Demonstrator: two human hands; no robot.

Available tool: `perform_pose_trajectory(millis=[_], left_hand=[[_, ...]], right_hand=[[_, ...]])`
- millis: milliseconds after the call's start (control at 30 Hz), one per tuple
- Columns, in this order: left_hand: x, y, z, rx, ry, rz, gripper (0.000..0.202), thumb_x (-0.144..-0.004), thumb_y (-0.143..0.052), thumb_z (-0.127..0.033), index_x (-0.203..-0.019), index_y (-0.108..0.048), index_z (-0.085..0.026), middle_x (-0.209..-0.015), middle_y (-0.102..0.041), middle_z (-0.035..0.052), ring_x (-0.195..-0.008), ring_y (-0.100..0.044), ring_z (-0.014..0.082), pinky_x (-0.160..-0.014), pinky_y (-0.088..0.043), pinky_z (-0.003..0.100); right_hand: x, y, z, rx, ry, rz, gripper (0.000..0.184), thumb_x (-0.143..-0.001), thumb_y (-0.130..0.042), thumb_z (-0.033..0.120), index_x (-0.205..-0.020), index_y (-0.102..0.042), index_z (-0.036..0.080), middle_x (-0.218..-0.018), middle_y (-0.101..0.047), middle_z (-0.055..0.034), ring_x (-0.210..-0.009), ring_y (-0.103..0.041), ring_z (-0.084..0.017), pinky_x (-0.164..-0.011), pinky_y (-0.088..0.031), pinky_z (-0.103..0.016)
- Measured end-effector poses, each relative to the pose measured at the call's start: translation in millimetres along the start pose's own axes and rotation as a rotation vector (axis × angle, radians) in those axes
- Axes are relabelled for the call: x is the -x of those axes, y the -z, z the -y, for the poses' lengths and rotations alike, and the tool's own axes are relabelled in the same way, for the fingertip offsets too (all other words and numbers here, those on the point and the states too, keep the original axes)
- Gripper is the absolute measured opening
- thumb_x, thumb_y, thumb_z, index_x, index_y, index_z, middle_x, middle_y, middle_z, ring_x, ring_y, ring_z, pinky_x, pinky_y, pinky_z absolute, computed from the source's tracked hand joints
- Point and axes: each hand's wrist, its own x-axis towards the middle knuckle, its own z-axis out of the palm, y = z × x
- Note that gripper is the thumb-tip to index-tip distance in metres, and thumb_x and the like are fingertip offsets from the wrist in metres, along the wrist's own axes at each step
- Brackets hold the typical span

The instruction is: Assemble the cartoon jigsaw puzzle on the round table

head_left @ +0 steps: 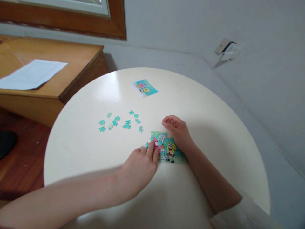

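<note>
A partly joined cartoon jigsaw puzzle [166, 149] lies on the round cream table [214, 136]. My left hand [140, 167] has its fingers curled and its fingertips pressing on the puzzle's left edge. My right hand [177, 130] rests on the puzzle's upper right corner, fingers loosely curled and bent inward. Several loose teal puzzle pieces [120, 122] are scattered to the left of the puzzle, apart from both hands. A small picture card [145, 87] showing the same cartoon lies further back on the table.
A wooden desk [78, 63] with a white sheet of paper [32, 74] stands at the left, close to the table's edge. A wall socket [227, 49] is on the wall at the back right. A dark object [6, 143] lies on the wooden floor at the left.
</note>
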Motion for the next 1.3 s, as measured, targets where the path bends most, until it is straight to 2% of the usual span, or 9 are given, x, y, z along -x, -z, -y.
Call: perform_pose_trajectory(millis=[233,467,600,767,867,933,1000,1167,1300], left_hand=[[-1,1.7,1,0.037,0.000,0.014,0.042,-0.083,-0.043,-0.007,-0.125,-0.049,-0.006,-0.124,-0.053,0.0237,-0.084,-0.065,0.0215,-0.064,-0.052,0.030],[-2,2.0,5,0.096,0.022,0.011,0.040,-0.083,-0.041,-0.005,-0.122,-0.051,-0.007,-0.125,-0.053,0.0205,-0.086,-0.065,0.0223,-0.067,-0.053,0.032],[-5,6.4,11,0.243,0.048,0.036,0.040,-0.081,-0.039,-0.002,-0.117,-0.054,-0.008,-0.118,-0.058,0.0186,-0.086,-0.064,0.0248,-0.069,-0.052,0.037],[-13,8.4,23,0.824,0.118,-0.117,0.036,-0.069,-0.042,0.002,-0.096,-0.062,-0.012,-0.097,-0.063,0.0107,-0.088,-0.060,0.0222,-0.078,-0.048,0.034],[-22,5.5,31,1.477,0.314,-0.200,0.028,-0.070,-0.039,0.000,-0.080,-0.063,-0.013,-0.075,-0.061,0.0051,-0.067,-0.057,0.0144,-0.066,-0.046,0.027],[-28,4.0,36,1.956,0.443,-0.160,0.020,-0.074,-0.042,-0.006,-0.075,-0.062,-0.011,-0.063,-0.058,0.0027,-0.048,-0.046,0.0092,-0.053,-0.042,0.024],[-33,4.1,41,2.295,0.536,-0.138,0.021,-0.078,-0.043,-0.010,-0.073,-0.063,-0.008,-0.060,-0.057,0.0044,-0.044,-0.043,0.0078,-0.051,-0.041,0.023],[-34,8.4,46,2.604,0.688,-0.044,0.031,-0.087,-0.036,-0.019,-0.078,-0.061,-0.003,-0.066,-0.061,0.0120,-0.059,-0.059,0.0155,-0.069,-0.050,0.029],[-32,7.1,46,2.692,0.695,-0.025,0.032,-0.090,-0.036,-0.031,-0.086,-0.056,-0.007,-0.068,-0.059,0.0103,-0.064,-0.061,0.0164,-0.069,-0.049,0.028]], right_hand=[[-3,3,-9,-0.182,-0.044,-0.032,0.017,-0.062,-0.070,0.030,-0.073,-0.059,0.020,-0.066,-0.059,0.0039,-0.063,-0.052,-0.010,-0.064,-0.041,-0.024],[-3,4,-13,-0.206,-0.036,-0.032,0.016,-0.063,-0.070,0.028,-0.074,-0.060,0.021,-0.066,-0.059,0.0039,-0.064,-0.052,-0.010,-0.063,-0.040,-0.024],[-4,3,-12,-0.186,-0.048,-0.042,0.017,-0.062,-0.070,0.029,-0.072,-0.060,0.021,-0.065,-0.059,0.0037,-0.061,-0.051,-0.010,-0.062,-0.040,-0.024],[-3,1,-8,-0.151,-0.036,-0.054,0.018,-0.060,-0.070,0.030,-0.070,-0.059,0.020,-0.064,-0.058,0.0034,-0.062,-0.051,-0.010,-0.063,-0.040,-0.025],[-3,0,-7,-0.088,-0.015,-0.039,0.018,-0.061,-0.069,0.031,-0.071,-0.059,0.020,-0.065,-0.059,0.0022,-0.064,-0.052,-0.012,-0.063,-0.041,-0.026],[-2,0,-7,-0.042,0.004,-0.020,0.018,-0.063,-0.068,0.032,-0.072,-0.059,0.020,-0.065,-0.059,0.0016,-0.063,-0.053,-0.012,-0.063,-0.042,-0.027],[-1,-1,-7,-0.007,0.026,-0.009,0.018,-0.064,-0.067,0.034,-0.072,-0.059,0.020,-0.063,-0.058,0.0016,-0.062,-0.052,-0.013,-0.061,-0.042,-0.028],[4,-2,-4,0.115,0.143,0.023,0.015,-0.070,-0.062,0.034,-0.076,-0.058,0.020,-0.067,-0.058,0.0007,-0.061,-0.052,-0.013,-0.060,-0.042,-0.028],[10,-6,2,0.299,0.439,0.119,0.008,-0.071,-0.063,0.026,-0.076,-0.060,0.021,-0.077,-0.061,-0.0021,-0.075,-0.054,-0.016,-0.069,-0.042,-0.031]])
